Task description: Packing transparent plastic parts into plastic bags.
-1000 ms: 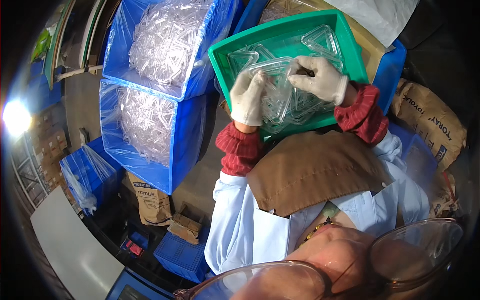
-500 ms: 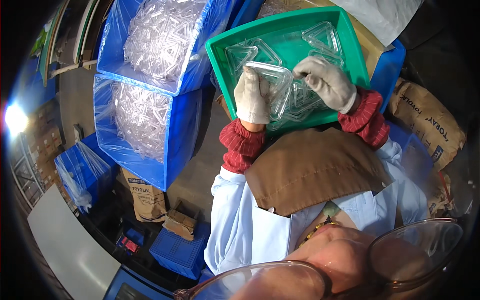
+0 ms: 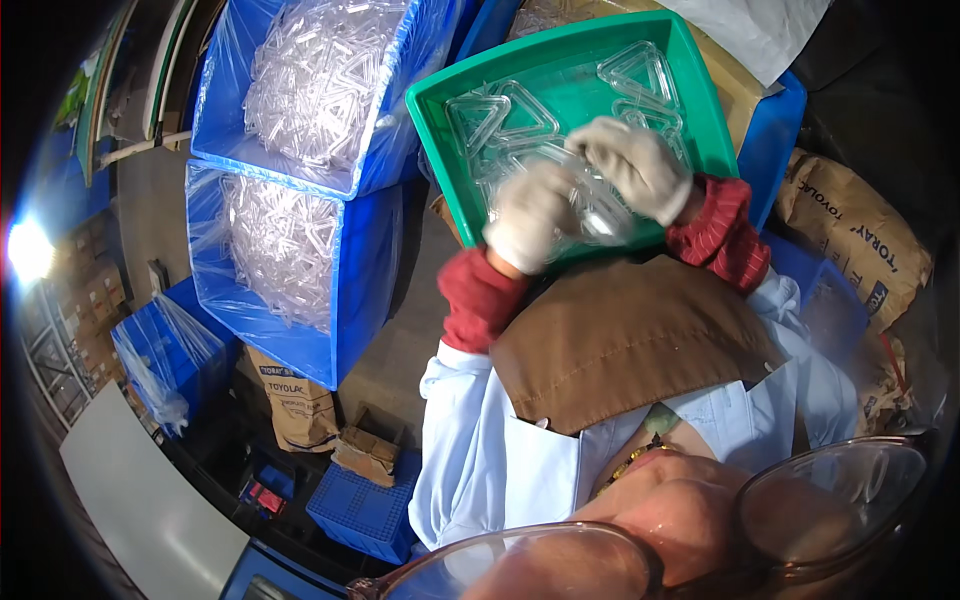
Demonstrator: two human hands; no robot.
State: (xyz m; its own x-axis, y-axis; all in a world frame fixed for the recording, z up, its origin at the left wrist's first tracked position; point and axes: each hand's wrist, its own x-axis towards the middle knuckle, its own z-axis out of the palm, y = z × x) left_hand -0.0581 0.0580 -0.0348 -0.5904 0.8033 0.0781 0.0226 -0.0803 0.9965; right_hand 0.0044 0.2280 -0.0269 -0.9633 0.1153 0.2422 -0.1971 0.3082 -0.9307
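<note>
A green tray (image 3: 445,130) sits in front of me and holds several clear triangular plastic pieces (image 3: 510,110). Both my hands wear white gloves and red sleeve cuffs. My left hand (image 3: 530,215) and my right hand (image 3: 640,165) together grip a stack of clear plastic pieces (image 3: 595,215) at the tray's near edge. The stack is partly hidden behind my fingers.
Two blue bins (image 3: 365,275) lined with plastic film stand at the left, filled with clear plastic parts (image 3: 300,80). Brown paper sacks (image 3: 860,240) lie at the right and lower left (image 3: 295,405). A small blue crate (image 3: 365,515) rests on the floor.
Both hands have drawn nearer to me across the tray, bringing the clear stack with them to the tray's near edge. The left hand has closed further around it.
</note>
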